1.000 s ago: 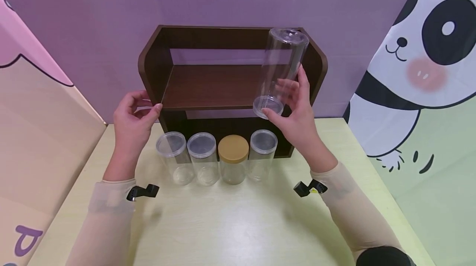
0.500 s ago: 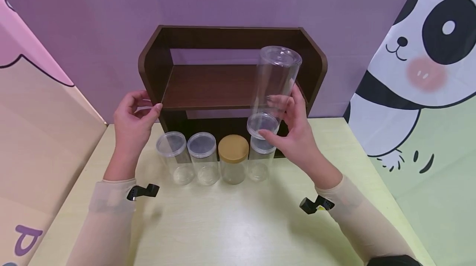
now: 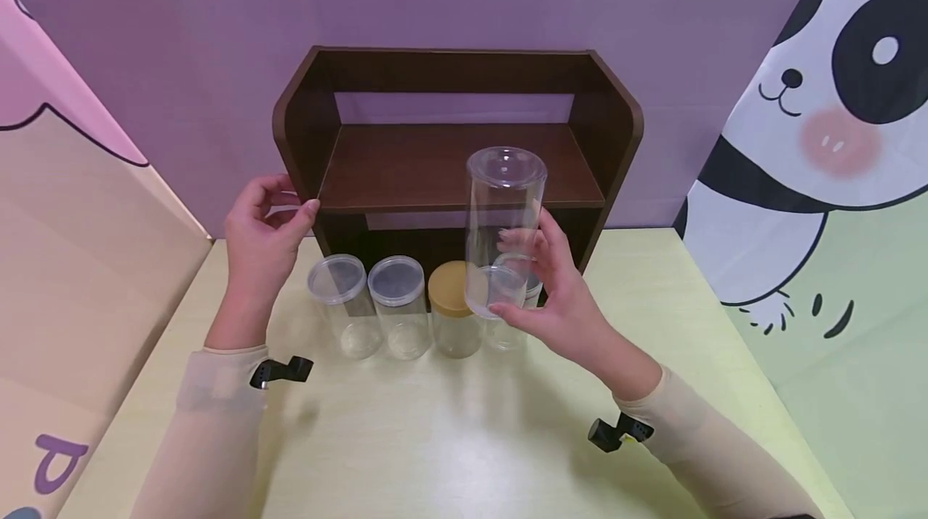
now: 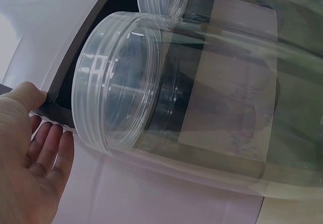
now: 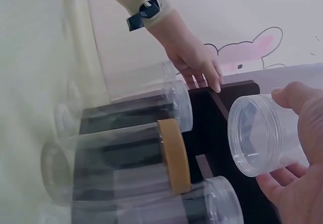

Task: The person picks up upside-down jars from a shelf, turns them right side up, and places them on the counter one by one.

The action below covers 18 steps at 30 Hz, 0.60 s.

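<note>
My right hand (image 3: 565, 313) grips a clear cylindrical jar (image 3: 505, 197) near its lower end, thumb in front and fingers behind. The jar is upside down, its clear lid end (image 5: 250, 135) facing down in the right wrist view. It hangs in front of the lower part of a dark brown two-tier shelf (image 3: 435, 160), above the standing jars. With thumb and fingers, my left hand (image 3: 261, 229) holds the front edge of the shelf's left side. In the left wrist view a clear-lidded jar (image 4: 118, 85) stands close to that hand.
A row of jars stands before the shelf: two with clear lids, a left jar (image 3: 344, 309) and its neighbour (image 3: 399, 305), then a tan-lidded jar (image 3: 455, 334). Another clear jar (image 3: 535, 285) is partly behind the held one. They stand on a pale table (image 3: 406, 438).
My right hand has brought the clear jar down and to the left, from before the upper shelf to over the row's right end. My left hand has stayed on the shelf edge.
</note>
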Available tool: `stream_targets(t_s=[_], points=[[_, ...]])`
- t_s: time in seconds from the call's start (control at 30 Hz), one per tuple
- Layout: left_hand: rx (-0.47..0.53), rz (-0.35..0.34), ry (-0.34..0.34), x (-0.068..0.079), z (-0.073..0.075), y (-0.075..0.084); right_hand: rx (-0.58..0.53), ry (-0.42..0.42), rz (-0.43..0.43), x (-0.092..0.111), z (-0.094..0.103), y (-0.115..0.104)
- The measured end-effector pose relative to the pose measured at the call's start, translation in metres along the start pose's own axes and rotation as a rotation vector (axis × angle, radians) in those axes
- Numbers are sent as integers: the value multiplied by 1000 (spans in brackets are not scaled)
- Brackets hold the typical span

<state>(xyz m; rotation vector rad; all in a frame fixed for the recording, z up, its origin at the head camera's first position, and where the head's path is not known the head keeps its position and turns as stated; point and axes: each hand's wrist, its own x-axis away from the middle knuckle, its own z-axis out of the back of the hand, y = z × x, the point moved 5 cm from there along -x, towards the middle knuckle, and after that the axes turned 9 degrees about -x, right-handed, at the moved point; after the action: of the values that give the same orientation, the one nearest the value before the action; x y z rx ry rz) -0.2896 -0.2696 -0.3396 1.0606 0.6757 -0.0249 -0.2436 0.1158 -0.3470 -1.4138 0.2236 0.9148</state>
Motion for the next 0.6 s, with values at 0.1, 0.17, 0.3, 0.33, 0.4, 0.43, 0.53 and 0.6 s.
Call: stream_targets(t_s=[0.1,0.17,0.3,0.33,0.4,0.43,0.53,0.6], points=[[0,8,-3,-1,-1,0,7,-13,-14,6,-4,3],[-4,17,-3,-2,-2,-1,22,-24,-23,10,-6,5],[-12,35,1,-3,-3,-3,38,-49,-25,17,-12,8],[-13,36,2,-3,-3,-3,41,-53,-24,19,-14,8],[-12,35,2,-3,-4,-3,44,-61,-25,22,-16,9],[-8,33,2,-3,-4,-4,43,-63,-26,23,-18,10],[2,26,1,-3,-4,-4,25,-67,-39,27,-21,12],[6,18,0,-3,-4,-3,17,-70,-45,30,-22,14]])
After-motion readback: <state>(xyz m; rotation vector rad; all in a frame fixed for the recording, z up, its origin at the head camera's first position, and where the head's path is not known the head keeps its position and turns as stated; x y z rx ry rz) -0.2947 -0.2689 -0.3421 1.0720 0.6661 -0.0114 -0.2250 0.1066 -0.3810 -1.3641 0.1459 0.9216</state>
